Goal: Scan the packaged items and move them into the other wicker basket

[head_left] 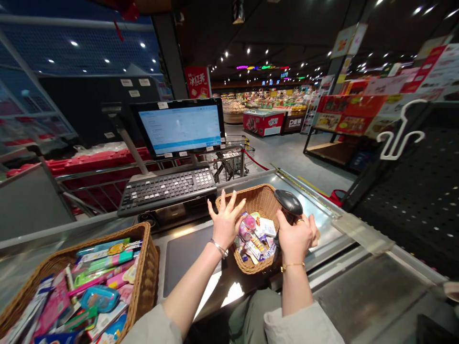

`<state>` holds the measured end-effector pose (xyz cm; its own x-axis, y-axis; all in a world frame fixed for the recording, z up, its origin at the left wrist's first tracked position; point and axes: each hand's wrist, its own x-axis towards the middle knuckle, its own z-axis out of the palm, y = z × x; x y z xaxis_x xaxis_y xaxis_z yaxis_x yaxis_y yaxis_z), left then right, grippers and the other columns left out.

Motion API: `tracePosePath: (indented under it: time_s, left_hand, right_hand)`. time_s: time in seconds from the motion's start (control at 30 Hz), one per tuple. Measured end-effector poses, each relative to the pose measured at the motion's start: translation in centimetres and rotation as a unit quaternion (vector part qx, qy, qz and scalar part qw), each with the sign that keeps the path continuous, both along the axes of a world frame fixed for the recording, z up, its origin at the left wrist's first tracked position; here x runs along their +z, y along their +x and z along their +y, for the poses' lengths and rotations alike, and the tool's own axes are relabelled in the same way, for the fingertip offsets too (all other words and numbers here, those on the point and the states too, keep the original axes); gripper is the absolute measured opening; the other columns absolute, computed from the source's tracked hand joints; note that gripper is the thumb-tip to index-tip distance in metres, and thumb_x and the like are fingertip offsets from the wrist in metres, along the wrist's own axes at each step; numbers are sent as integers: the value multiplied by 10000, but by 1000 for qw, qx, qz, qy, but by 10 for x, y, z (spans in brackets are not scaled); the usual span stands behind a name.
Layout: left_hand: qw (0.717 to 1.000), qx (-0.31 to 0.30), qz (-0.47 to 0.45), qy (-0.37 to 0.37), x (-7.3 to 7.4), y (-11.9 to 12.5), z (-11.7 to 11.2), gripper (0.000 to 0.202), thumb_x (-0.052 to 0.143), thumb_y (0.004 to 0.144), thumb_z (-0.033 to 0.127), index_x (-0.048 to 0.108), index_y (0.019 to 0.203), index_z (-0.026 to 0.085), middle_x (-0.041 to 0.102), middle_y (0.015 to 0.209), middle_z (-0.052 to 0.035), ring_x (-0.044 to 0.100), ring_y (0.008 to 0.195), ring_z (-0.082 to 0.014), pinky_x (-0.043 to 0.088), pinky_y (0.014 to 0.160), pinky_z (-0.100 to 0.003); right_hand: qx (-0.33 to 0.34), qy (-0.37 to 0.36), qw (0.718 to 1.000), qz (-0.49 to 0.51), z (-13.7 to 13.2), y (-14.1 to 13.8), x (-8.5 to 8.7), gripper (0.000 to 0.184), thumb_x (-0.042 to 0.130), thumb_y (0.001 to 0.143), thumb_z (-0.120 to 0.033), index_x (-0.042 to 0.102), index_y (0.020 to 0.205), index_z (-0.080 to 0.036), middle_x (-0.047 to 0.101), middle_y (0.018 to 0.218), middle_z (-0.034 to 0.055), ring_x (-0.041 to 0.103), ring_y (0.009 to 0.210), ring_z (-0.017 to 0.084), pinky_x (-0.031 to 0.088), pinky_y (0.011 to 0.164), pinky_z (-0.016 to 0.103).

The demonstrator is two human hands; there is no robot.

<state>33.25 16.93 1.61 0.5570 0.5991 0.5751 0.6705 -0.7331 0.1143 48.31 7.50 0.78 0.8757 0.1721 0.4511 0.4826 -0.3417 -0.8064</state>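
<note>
My right hand is wrapped round the grip of a black handheld barcode scanner, its head raised over a small wicker basket. The basket holds several small packaged items. My left hand hovers over the basket's left rim with its fingers spread and nothing in them. Both wrists wear bracelets.
A larger wicker basket full of colourful packaged goods stands at the lower left. Behind the small basket are a keyboard and a lit till screen. A metal checkout counter runs right; store aisles and shopping carts lie beyond.
</note>
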Motion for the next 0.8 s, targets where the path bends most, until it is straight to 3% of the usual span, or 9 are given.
tracePosePath:
  time_s: [0.3,0.57,0.8]
  left_hand:
    - [998,64,-22,-5,11,-39,-8,505,545,895,454,494,1378,319,330,1556,-76,159,1476,-348,32,1098,-743]
    - [992,120,-37,6,20,-93,-18,516,528,903,461,480,1395,312,318,1560,-88,148,1476,-361,40,1101,-739]
    - [986,166,-21,5,20,-147,-29,569,534,887,508,460,1411,299,269,1579,-102,142,1475,-372,89,1096,-741]
  right_hand:
    - [33,-3,999,-13,3,-22,11,404,610,741,-546,730,877,-185,662,1218,129,409,1323,361,202,1086,569]
    - [109,18,993,-35,13,-74,27,430,593,747,-546,712,929,-175,662,1217,142,411,1335,354,208,1084,553]
    - [209,18,975,-78,22,-124,31,363,606,773,-480,713,914,-162,667,1187,152,397,1341,357,216,1086,565]
